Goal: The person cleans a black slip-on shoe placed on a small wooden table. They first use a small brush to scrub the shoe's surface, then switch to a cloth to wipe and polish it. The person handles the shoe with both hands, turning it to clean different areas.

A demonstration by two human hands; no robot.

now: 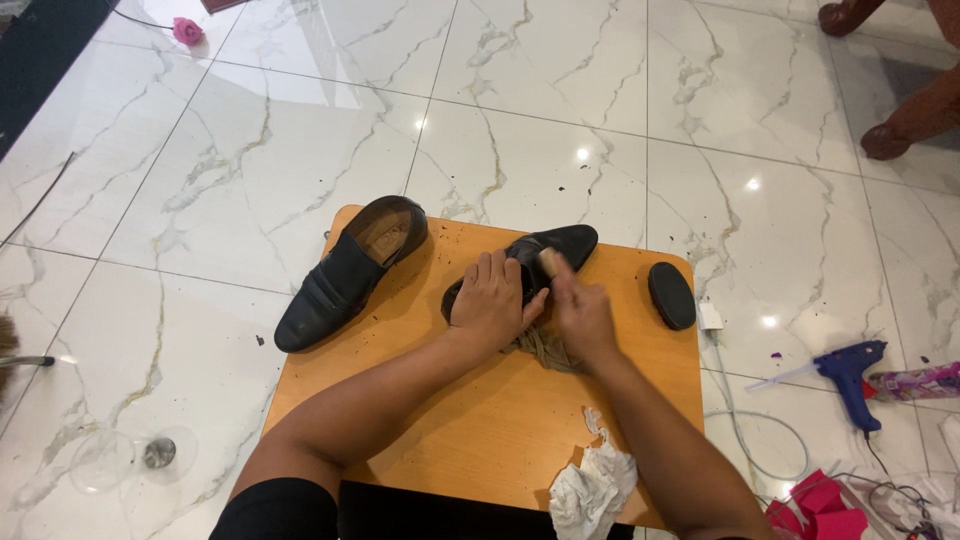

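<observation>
My left hand (492,302) presses down on a black leather shoe (560,246) that lies on a low wooden table (470,420). My right hand (582,312) grips a small tan brush or sponge (549,262) against the shoe's upper, and the hand is blurred. A frayed brown cloth or rope bundle (543,347) lies under both wrists. The second black shoe (348,272) rests on its side at the table's left, its sole edge toward me.
A black oval shoe brush (671,295) lies at the table's right edge. Crumpled white tissue (592,483) sits near me. On the marble floor: a blue glue gun (850,376), pink scraps (822,499), white cable (737,420), clear glass lid (132,456). Carved wooden furniture legs (905,120) stand far right.
</observation>
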